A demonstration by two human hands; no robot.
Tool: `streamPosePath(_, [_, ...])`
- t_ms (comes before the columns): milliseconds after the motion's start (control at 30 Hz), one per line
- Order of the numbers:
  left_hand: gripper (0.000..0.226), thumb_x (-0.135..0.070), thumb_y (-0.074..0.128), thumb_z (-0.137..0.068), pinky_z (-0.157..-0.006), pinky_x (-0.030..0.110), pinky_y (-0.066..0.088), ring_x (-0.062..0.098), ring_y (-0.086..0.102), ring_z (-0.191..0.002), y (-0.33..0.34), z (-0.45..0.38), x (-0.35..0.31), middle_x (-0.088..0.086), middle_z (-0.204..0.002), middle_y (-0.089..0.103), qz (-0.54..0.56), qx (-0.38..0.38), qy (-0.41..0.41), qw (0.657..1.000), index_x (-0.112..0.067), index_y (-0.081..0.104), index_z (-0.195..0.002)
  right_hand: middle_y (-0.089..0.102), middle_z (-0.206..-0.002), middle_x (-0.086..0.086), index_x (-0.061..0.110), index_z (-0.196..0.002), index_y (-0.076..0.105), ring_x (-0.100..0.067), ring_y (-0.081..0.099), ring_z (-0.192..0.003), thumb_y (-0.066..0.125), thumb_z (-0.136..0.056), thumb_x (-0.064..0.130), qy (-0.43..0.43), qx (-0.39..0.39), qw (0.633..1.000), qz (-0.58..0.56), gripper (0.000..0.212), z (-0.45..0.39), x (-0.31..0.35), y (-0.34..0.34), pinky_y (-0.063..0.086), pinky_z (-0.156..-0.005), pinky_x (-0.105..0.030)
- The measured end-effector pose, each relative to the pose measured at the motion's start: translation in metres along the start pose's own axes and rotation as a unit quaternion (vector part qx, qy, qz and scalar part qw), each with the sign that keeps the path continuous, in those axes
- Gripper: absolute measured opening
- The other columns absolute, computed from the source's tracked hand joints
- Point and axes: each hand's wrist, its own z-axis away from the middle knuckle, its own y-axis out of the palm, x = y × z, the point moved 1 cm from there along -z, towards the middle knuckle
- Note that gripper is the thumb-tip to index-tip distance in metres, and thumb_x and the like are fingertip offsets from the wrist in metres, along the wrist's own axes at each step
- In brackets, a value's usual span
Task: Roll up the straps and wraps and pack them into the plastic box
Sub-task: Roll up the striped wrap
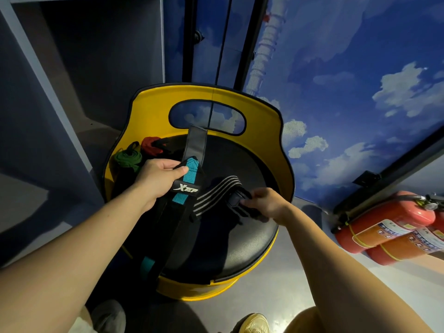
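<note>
My left hand pinches a black and teal wrap with a white logo, held above the black seat of a yellow chair. Its long black strap runs up toward the chair back and down over the seat's front edge. My right hand grips the black end of a grey-striped black wrap that lies across the seat. A green strap and a red and black strap lie bunched at the seat's far left. No plastic box is in view.
Two red fire extinguishers lie on the floor to the right. A wall with a blue sky and cloud picture rises behind the chair, a dark partition stands on the left. My shoes show at the bottom edge.
</note>
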Motion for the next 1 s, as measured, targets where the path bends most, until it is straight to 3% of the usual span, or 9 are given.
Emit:
streamPosePath(133, [0.036,-0.02,0.076,-0.09,-0.07,0.014,0.042,-0.001,0.059,-0.088,-0.001,0.006,-0.004,-0.003,-0.11,0.067,0.018,0.002,0.005,1.0,-0.01,0.069,-0.124,0.068,-0.08,-0.012,0.006,-0.093,0.065,-0.024,0.066,-0.069,0.075,-0.089,0.025,-0.029,0.015,0.988,-0.152,0.023,0.008,0.016,0.0,0.053,-0.062,-0.034])
streamPosePath(233, [0.03,-0.019,0.075,-0.09,-0.07,0.015,0.047,0.002,0.065,-0.087,0.0,0.015,-0.009,-0.009,-0.097,0.07,0.036,0.002,0.004,0.999,-0.011,0.071,-0.119,0.07,-0.09,-0.011,0.01,-0.096,0.062,-0.023,0.069,-0.079,0.071,-0.093,0.023,-0.048,0.044,0.972,-0.228,0.016,0.014,0.031,0.002,0.054,-0.073,-0.031])
streamPosePath(367, [0.03,-0.021,0.078,-0.088,-0.093,0.04,0.058,0.018,0.074,-0.098,-0.001,0.027,-0.012,0.001,-0.103,0.077,0.066,0.012,-0.004,0.998,-0.013,0.074,-0.116,0.071,-0.089,-0.008,0.013,-0.095,0.068,-0.015,0.069,-0.075,0.065,-0.095,0.012,-0.088,0.086,0.947,-0.296,0.004,0.031,0.048,0.003,0.054,-0.07,-0.023])
streamPosePath(500, [0.042,-0.022,0.08,-0.085,-0.097,0.044,0.056,0.021,0.072,-0.1,-0.001,0.042,-0.024,0.005,-0.11,0.075,0.077,-0.005,0.011,0.997,-0.01,0.07,-0.124,0.073,-0.097,-0.005,0.019,-0.103,0.072,-0.018,0.07,-0.085,0.066,-0.091,0.003,-0.13,0.068,0.944,-0.294,0.022,0.047,0.058,0.006,0.055,-0.083,-0.031])
streamPosePath(600, [0.04,-0.02,0.077,-0.089,-0.08,0.03,0.057,0.011,0.069,-0.091,-0.002,0.049,-0.038,-0.002,-0.102,0.073,0.082,-0.009,0.027,0.996,-0.011,0.067,-0.126,0.073,-0.101,-0.006,0.019,-0.107,0.073,-0.023,0.069,-0.095,0.07,-0.086,-0.002,-0.167,0.007,0.942,-0.29,0.03,0.057,0.066,0.007,0.053,-0.093,-0.041])
streamPosePath(667, [0.039,-0.02,0.075,-0.09,-0.068,0.022,0.051,0.005,0.065,-0.085,-0.002,0.056,-0.05,-0.006,-0.095,0.069,0.091,-0.01,0.039,0.995,-0.012,0.066,-0.128,0.074,-0.097,-0.006,0.015,-0.105,0.073,-0.022,0.07,-0.091,0.071,-0.083,-0.006,-0.192,-0.03,0.937,-0.289,0.03,0.066,0.073,0.004,0.056,-0.085,-0.037])
streamPosePath(767, [0.042,-0.019,0.076,-0.089,-0.068,0.024,0.054,0.01,0.07,-0.086,-0.003,0.064,-0.067,-0.005,-0.095,0.072,0.102,-0.014,0.05,0.993,-0.009,0.066,-0.129,0.073,-0.083,0.0,0.013,-0.095,0.071,-0.013,0.07,-0.077,0.073,-0.08,-0.009,-0.218,-0.076,0.935,-0.271,0.027,0.08,0.087,-0.006,0.055,-0.068,-0.023])
streamPosePath(833, [0.041,-0.019,0.077,-0.089,-0.067,0.026,0.056,0.014,0.073,-0.087,-0.004,0.07,-0.079,0.0,-0.099,0.075,0.106,-0.007,0.054,0.993,-0.009,0.067,-0.127,0.071,-0.081,0.0,0.01,-0.094,0.069,-0.013,0.069,-0.075,0.074,-0.079,-0.007,-0.226,-0.102,0.933,-0.261,0.024,0.089,0.098,-0.014,0.054,-0.065,-0.022])
streamPosePath(1000, [0.037,-0.02,0.076,-0.09,-0.059,0.018,0.053,0.009,0.071,-0.085,-0.012,0.086,-0.112,-0.002,-0.099,0.074,0.12,0.002,0.08,0.99,-0.012,0.067,-0.125,0.074,-0.091,-0.014,0.003,-0.104,0.069,-0.03,0.07,-0.082,0.07,-0.084,-0.006,-0.231,-0.11,0.909,-0.328,0.022,0.118,0.132,-0.033,0.059,-0.081,-0.046])
